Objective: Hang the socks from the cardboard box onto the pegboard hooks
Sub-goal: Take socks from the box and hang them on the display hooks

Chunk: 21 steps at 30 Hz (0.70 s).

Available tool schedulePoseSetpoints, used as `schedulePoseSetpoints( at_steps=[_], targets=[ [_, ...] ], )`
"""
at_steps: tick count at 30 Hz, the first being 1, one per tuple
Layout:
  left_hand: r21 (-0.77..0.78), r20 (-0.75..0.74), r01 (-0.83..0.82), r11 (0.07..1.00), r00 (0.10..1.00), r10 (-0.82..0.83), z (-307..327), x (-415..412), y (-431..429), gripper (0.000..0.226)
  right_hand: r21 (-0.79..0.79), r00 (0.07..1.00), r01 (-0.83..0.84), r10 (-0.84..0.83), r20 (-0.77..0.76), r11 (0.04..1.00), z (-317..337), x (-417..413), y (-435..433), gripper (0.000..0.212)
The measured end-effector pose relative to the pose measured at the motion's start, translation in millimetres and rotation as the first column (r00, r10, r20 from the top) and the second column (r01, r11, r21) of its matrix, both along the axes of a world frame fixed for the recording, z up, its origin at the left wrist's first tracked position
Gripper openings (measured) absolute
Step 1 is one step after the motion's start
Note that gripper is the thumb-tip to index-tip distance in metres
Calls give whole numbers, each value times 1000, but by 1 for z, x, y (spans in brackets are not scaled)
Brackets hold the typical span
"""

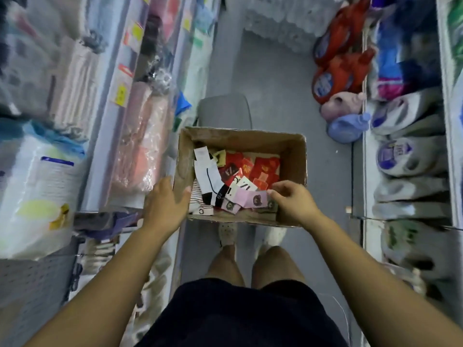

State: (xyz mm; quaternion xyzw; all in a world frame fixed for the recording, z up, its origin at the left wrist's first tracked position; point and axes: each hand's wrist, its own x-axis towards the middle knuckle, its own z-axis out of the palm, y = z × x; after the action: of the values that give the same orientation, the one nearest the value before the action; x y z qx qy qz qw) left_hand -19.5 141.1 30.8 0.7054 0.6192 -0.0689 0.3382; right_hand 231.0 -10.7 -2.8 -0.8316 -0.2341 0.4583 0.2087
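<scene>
Two hands at cardboard box (240,140), right grip (292,202) pinching pink sock (250,199), left grip (166,200) spread on box wall.

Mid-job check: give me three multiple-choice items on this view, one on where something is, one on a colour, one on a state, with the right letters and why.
1. Where does the left hand rest?
A. On the left wall of the cardboard box
B. On the floor
C. On the detergent jugs

2. What colour is the sock pack that the right hand pinches?
A. Green
B. Pink
C. Blue

3. What state is the box in?
A. Taped shut
B. Open and empty
C. Open, with socks and red packs inside

Answers: 1 A, the palm lies against the box's left wall with the thumb over its edge. 2 B, the pack at the fingertips is pale pink with a dark animal face printed on it. 3 C, the top is open and the mixed packs cover the bottom.
</scene>
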Motion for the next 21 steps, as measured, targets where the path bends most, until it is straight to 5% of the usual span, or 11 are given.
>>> schedulePoseSetpoints(
  at_steps=[7, 10, 14, 17, 19, 21],
  targets=[
    [-92, 63, -244, 965, 966, 250, -69, 18, 14, 53, -178, 982, -12, -22, -188, 984, -96, 3, 44, 25],
    [-2, 55, -256, 967, 965, 255, -86, 22, 8, 51, -269, 992, -37, 4, -122, 962, -129, -2, 50, 34],
    [61, 51, -250, 966, 968, 247, -96, 21, 8, 59, -348, 987, 147, -158, -5, 926, -158, -9, 46, 47],
    [82, 52, -241, 967, 970, 237, -100, 20, 7, 65, -418, 990, 111, -65, 123, 902, -170, -18, 41, 7],
    [107, 69, -225, 968, 973, 219, -102, 18, 5, 63, -385, 989, 112, -63, 136, 916, -173, -17, 41, 18],
    [112, 77, -227, 967, 973, 219, -102, 18, 4, 61, -290, 992, 98, -69, 107, 952, -164, -16, 43, 2]
  ],
)
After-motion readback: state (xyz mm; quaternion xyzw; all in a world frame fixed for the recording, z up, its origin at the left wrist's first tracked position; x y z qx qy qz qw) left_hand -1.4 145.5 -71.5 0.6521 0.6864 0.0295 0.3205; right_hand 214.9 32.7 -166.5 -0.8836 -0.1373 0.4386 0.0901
